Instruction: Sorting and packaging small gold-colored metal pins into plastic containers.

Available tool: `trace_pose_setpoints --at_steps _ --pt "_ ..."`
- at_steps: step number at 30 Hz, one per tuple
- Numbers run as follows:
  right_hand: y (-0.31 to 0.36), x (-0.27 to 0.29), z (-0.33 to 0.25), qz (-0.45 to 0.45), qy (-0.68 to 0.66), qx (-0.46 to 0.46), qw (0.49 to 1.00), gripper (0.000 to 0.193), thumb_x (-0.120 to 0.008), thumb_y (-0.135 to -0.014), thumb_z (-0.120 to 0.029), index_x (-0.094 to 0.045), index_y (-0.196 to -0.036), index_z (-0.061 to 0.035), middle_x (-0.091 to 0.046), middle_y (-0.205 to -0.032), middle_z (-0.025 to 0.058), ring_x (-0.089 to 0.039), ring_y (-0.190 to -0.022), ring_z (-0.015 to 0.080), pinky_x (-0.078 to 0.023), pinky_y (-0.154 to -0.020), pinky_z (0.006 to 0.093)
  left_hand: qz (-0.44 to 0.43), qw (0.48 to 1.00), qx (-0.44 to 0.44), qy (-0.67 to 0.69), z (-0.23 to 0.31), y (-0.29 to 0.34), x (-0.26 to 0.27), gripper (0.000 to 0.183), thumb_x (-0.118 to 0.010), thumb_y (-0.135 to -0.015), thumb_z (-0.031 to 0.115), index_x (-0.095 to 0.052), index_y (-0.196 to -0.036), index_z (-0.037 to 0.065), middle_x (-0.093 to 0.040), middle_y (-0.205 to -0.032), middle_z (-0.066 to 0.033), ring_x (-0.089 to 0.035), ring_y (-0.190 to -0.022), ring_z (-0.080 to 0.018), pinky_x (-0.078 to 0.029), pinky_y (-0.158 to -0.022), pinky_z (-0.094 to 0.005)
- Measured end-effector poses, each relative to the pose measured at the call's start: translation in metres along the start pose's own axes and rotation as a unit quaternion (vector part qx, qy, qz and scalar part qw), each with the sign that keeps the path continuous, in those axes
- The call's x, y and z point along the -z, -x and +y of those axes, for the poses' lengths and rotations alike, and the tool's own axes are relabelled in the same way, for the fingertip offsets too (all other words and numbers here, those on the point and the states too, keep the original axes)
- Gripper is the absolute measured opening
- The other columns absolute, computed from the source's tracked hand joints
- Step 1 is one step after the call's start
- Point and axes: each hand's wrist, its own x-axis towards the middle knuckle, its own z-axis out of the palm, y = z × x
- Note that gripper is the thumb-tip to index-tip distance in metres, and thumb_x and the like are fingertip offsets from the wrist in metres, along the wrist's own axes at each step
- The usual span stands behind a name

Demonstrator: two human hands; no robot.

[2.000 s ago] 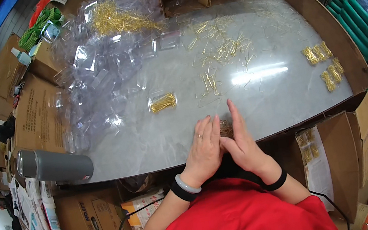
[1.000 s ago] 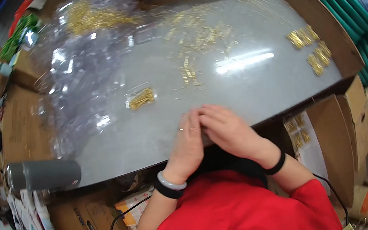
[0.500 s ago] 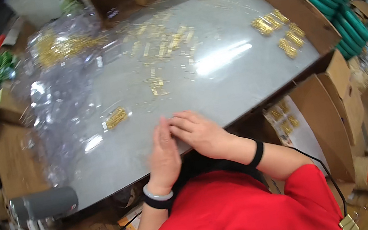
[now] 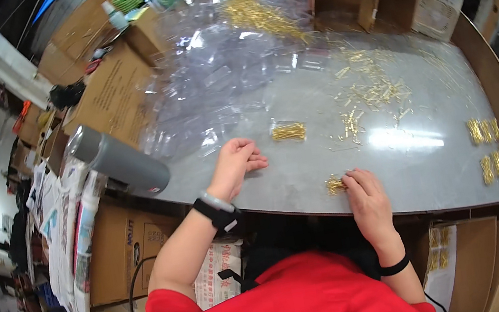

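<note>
My right hand (image 4: pixel 368 199) is at the table's front edge, with its fingers closed at the right end of a small bundle of thin gold-coloured metal pins (image 4: pixel 335 185). The fingers partly cover that bundle. Further left, my left hand (image 4: pixel 238 165) hovers low over the tabletop, its fingers half bent and apart, with nothing visible in them. Between and beyond the hands, a neat stack of gold pins (image 4: pixel 289 132) lies on what looks like a small clear plastic piece.
Loose gold pins (image 4: pixel 375 84) scatter over the grey table (image 4: pixel 268 192). Clear plastic bags (image 4: pixel 204 78) heap at the left, with more pins on them. Several tied gold bundles (image 4: pixel 484 132) lie at the right. A grey bottle (image 4: pixel 123 160) and a cardboard shelf (image 4: pixel 363 7) border the table.
The view has turned to the left. My hands, together before, have parted: the left is now further left, the right on a gold bundle at the table edge.
</note>
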Motion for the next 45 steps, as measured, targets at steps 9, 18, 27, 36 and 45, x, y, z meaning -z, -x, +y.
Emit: trace_pose_setpoints --at_steps 9,18,27,36,45 --pt "-0.002 0.000 0.002 0.001 0.031 0.007 1.000 0.029 -0.065 -0.087 0.002 -0.067 -0.116 -0.0019 -0.065 -0.121 0.0130 -0.061 -0.117 0.0349 -0.050 -0.100 0.0428 -0.035 0.991 0.047 -0.122 0.016 -0.037 -0.030 0.022 -0.063 -0.099 0.016 -0.059 -0.108 -0.003 -0.062 -0.095 -0.0096 -0.066 -0.069 -0.0178 -0.061 -0.060 -0.0293" --pt "-0.001 0.000 0.000 0.023 0.008 -0.032 0.999 0.029 -0.069 -0.085 0.003 -0.069 -0.113 -0.0022 -0.066 -0.122 0.0110 -0.061 -0.116 0.0338 -0.051 -0.098 0.0428 -0.093 0.994 0.002 0.050 -0.017 0.064 -0.020 0.008 -0.057 -0.102 0.007 -0.054 -0.098 0.002 -0.060 -0.116 -0.0132 -0.063 -0.110 -0.0239 -0.061 -0.091 -0.0446" --pt "-0.002 -0.008 -0.008 0.015 0.041 -0.017 0.999 0.030 -0.069 -0.084 0.001 -0.068 -0.114 -0.0036 -0.067 -0.119 0.0090 -0.061 -0.111 0.0301 -0.050 -0.095 0.0409 -0.231 0.936 0.198 0.175 -0.085 0.136 -0.031 0.005 -0.051 -0.104 0.000 -0.051 -0.099 0.000 -0.055 -0.134 -0.0191 -0.061 -0.121 -0.0258 -0.059 -0.101 -0.0448" --pt "0.031 -0.001 -0.042 -0.031 0.020 0.030 0.999 0.038 -0.070 -0.077 0.000 -0.068 -0.115 -0.0017 -0.065 -0.119 0.0096 -0.061 -0.107 0.0295 -0.049 -0.093 0.0417 -0.231 0.944 0.150 0.181 -0.095 0.136 -0.046 0.004 -0.049 -0.105 0.000 -0.050 -0.101 0.001 -0.056 -0.127 -0.0157 -0.061 -0.119 -0.0220 -0.058 -0.102 -0.0448" --pt "0.050 0.003 -0.052 -0.059 -0.053 0.059 0.995 0.040 -0.072 -0.076 -0.002 -0.068 -0.116 -0.0024 -0.065 -0.115 0.0081 -0.061 -0.104 0.0282 -0.050 -0.092 0.0393 -0.245 0.956 0.085 0.138 -0.100 0.147 -0.041 0.004 -0.049 -0.106 0.002 -0.049 -0.103 -0.001 -0.053 -0.133 -0.0183 -0.061 -0.119 -0.0241 -0.058 -0.102 -0.0450"
